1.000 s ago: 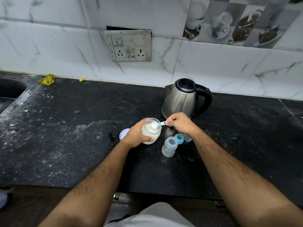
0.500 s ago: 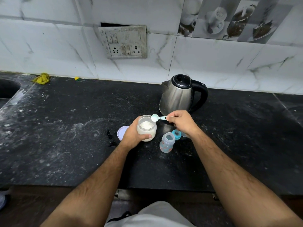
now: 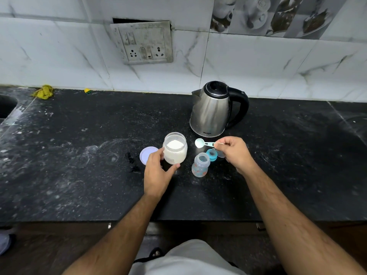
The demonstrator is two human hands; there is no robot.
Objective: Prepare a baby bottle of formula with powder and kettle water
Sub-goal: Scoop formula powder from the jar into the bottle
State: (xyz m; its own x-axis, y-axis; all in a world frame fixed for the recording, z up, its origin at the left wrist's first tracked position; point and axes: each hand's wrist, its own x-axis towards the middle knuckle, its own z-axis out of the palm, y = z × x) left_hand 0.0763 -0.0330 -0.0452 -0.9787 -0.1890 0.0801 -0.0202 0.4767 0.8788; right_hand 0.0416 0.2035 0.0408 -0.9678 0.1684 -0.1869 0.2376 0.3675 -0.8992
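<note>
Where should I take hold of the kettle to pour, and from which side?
Take the kettle by its black loop handle, which points right, coming in from the right. The spout faces left, opposite the handle, and the steel body looks wide and smooth. The right hand is nearer but holds the scoop, so it would probably need to free itself first.

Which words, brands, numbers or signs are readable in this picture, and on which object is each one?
Kettle: a small brand mark near its base, too blurred to read for certain.
Jar: part of a label behind the left hand, unreadable.
Bottle: orange prints only, no text.
Nothing else carries text.
</note>
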